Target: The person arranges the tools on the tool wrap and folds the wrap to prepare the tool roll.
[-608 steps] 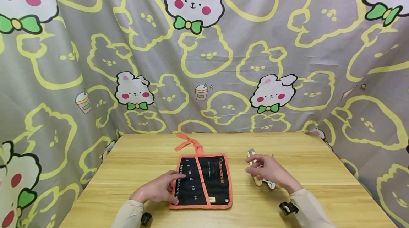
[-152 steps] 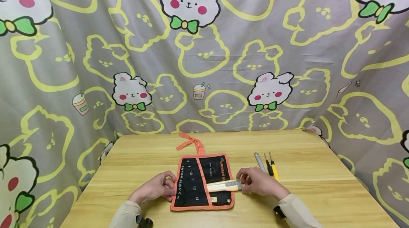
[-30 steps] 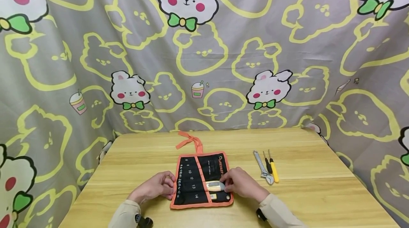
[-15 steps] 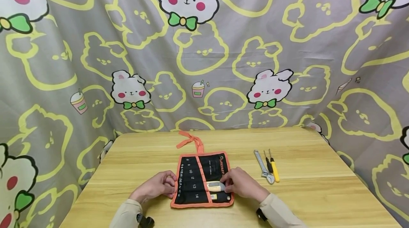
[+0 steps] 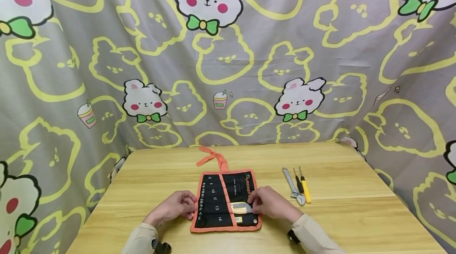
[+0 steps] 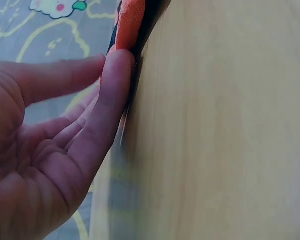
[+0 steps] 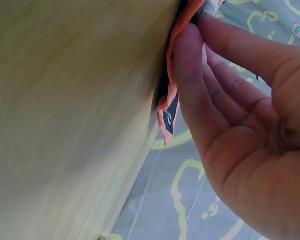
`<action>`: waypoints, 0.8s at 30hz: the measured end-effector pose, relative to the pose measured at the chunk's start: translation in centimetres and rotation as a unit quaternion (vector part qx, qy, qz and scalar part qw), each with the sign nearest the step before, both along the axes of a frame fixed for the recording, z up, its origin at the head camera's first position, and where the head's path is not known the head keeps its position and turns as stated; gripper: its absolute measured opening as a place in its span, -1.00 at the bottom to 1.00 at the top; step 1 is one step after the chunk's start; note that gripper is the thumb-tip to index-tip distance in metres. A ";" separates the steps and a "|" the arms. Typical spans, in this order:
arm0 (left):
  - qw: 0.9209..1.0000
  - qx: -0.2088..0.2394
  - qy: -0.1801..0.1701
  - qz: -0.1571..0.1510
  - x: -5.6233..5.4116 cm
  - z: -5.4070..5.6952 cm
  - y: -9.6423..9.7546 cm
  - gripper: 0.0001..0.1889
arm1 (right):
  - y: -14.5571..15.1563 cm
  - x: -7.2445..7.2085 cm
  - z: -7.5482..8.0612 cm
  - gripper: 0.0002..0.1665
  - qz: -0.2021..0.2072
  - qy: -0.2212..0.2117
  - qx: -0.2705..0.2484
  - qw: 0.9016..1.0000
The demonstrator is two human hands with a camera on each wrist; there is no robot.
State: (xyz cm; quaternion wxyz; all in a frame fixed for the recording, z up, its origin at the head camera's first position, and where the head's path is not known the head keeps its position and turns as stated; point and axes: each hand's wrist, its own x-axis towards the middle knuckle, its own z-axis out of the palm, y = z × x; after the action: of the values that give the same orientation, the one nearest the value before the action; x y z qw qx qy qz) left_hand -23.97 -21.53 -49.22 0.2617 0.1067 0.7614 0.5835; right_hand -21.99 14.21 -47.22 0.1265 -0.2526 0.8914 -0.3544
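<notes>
A black tool roll (image 5: 213,214) with orange trim and numbered pockets lies spread on the table. Its left edge is pinched between the thumb and index finger of my left hand (image 5: 177,207), and the left wrist view shows the orange trim at those fingertips. A utility knife (image 5: 240,207), yellowish and grey, sits in the pocket by the number 13 with its rear end sticking out. My right hand (image 5: 272,203) holds that end with thumb and fingertips. In the right wrist view the right fingers (image 7: 190,55) lie against the roll's orange edge.
Right of the roll, an adjustable wrench (image 5: 294,187) lies beside a black-handled tool (image 5: 299,184) and a yellow-handled tool (image 5: 305,190), both with thin metal shafts. Orange ties (image 5: 213,156) stretch out behind the roll. A patterned curtain (image 5: 228,68) hangs behind the table (image 5: 153,175).
The utility knife, earlier on the table at right, has slid leftward into the roll's pocket with my right hand. Over the last second both hands have barely moved.
</notes>
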 end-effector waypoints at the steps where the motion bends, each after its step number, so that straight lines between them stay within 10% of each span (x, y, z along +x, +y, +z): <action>1: 1.000 -0.002 0.003 0.003 0.1 0.0 0.0 -0.83 | 0.0 0.0 0.0 -0.82 0.001 0.001 -0.001 1.000; 24: 1.000 0.011 0.006 -0.005 -0.2 -0.3 -0.1 -0.79 | 2.7 -0.8 1.1 -0.70 -0.016 -0.019 -0.070 0.997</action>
State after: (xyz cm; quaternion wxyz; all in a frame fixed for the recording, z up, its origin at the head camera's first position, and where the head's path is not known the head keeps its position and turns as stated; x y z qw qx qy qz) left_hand -24.18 -21.64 -49.53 0.2590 0.1164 0.7558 0.5901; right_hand -22.81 16.93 -46.15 0.1201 -0.2399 0.8655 -0.4230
